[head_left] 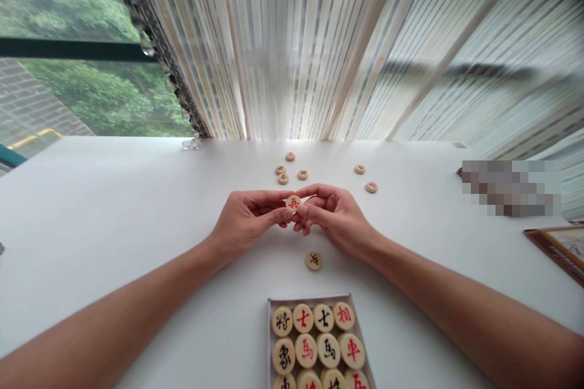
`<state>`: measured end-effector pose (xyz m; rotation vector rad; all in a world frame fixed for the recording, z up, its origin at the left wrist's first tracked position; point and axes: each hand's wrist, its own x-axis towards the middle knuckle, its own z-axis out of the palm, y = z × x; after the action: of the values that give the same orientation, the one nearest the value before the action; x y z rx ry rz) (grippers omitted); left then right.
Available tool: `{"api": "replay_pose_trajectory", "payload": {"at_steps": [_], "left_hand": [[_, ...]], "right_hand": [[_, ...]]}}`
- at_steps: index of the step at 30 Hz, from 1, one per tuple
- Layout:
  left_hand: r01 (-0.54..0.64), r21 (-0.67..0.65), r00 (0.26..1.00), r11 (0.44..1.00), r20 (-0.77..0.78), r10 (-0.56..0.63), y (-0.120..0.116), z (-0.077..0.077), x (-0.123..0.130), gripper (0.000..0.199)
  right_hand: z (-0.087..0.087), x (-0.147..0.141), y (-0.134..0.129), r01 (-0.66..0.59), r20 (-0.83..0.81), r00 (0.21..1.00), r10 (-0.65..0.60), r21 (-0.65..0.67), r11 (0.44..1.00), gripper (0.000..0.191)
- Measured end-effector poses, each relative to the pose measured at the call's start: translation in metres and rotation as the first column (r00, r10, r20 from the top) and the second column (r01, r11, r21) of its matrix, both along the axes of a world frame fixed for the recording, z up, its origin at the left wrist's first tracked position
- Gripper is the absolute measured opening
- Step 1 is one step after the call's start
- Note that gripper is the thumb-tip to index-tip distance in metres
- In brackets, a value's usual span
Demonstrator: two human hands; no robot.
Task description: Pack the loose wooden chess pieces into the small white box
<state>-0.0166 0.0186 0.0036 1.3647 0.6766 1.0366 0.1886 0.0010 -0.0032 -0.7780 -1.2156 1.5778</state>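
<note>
Between the fingertips of both hands is a round wooden piece (pixel 293 203) with a red character, its face toward the camera. My left hand (pixel 249 217) pinches it from the left with thumb and fingers. From the right, my right hand (pixel 335 213) grips the same piece. Just below the hands, a loose piece with a black character (pixel 313 261) lies on the white table (pixel 182 267). Nearer the camera, a shallow box (pixel 269 301) holds rows of similar pieces with red and black characters; the bottom of the frame cuts it off.
Beyond the hands lie several loose pieces, among them a red one (pixel 290 157) and a black one (pixel 303 175). Two more (pixel 360 169) sit farther right. A blurred-out object (pixel 508 188) and a brown framed item (pixel 559 249) are at the right. Curtains (pixel 292 42) hang behind.
</note>
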Motion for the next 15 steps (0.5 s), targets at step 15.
{"api": "replay_pose_trajectory", "payload": {"at_steps": [15], "left_hand": [[-0.025,0.195,0.991,0.980,-0.120,0.050,-0.0076,-0.0043,0.0024,0.033]], "right_hand": [[0.0042,-0.0046,-0.0021,0.085,0.130,0.989,-0.074,-0.080,0.993,0.053]]}}
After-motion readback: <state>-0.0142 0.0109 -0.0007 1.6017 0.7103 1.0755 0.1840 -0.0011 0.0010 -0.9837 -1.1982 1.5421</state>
